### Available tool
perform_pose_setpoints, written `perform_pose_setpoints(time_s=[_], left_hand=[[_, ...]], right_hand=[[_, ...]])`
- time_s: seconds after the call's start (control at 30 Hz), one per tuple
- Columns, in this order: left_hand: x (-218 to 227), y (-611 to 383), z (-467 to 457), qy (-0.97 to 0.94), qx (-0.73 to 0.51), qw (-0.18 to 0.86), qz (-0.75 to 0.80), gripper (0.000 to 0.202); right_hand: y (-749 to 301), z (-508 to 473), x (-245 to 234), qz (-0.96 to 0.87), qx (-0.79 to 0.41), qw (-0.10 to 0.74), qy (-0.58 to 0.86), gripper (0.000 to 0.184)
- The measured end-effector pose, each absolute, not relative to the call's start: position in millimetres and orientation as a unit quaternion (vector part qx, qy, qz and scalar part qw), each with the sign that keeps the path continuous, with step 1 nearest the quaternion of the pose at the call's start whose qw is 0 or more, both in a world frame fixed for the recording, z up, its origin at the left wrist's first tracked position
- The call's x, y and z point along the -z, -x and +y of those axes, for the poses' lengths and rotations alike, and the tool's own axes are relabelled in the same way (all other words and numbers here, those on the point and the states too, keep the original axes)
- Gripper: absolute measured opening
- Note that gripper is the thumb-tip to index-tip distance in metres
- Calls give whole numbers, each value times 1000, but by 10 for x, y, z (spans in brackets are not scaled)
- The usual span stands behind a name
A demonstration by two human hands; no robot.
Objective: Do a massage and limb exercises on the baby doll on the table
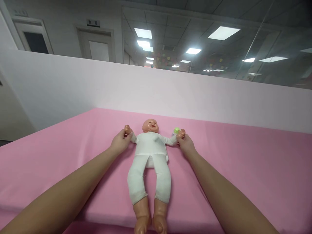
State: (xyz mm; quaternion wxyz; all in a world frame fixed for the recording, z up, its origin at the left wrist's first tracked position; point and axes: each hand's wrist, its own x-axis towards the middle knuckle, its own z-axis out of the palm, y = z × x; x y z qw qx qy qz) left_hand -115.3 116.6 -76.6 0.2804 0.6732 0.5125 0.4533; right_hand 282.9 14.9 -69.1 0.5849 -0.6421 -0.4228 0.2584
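A baby doll point(149, 156) in a white bodysuit lies on its back on a pink sheet point(231, 162), head away from me, bare feet at the near edge. My left hand point(120, 141) grips the doll's arm on the left side near its small fist. My right hand point(185, 143) holds the doll's other arm at the wrist. Both of the doll's arms are spread out sideways. A small green object point(176, 130) lies just beyond the doll's hand on the right.
The pink sheet covers a wide flat surface that ends at a pale partition wall point(170, 94) behind the doll. Beyond the wall are doors point(98, 48) and ceiling lights.
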Motion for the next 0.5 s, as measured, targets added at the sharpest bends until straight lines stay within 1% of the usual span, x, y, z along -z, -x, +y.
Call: perform_pose_setpoints(time_s=[0.1, 0.2, 0.27, 0.4, 0.5], left_hand=[[878, 1290, 1388, -572, -490, 355, 554, 49], [947, 1389, 1554, -503, -500, 443, 548, 46], [969, 1423, 1619, -485, -498, 471, 544, 43], [977, 1432, 1653, -472, -502, 485, 539, 39], [968, 1422, 1637, -475, -498, 488, 536, 38]], right_hand=[[-2932, 203, 715, -334, -301, 601, 660, 61], [-2969, 206, 692, -286, -325, 609, 664, 60], [-2988, 204, 675, -270, -348, 612, 656, 53], [-3048, 218, 680, -253, -399, 610, 636, 35], [-3088, 234, 714, -244, -407, 608, 636, 28]])
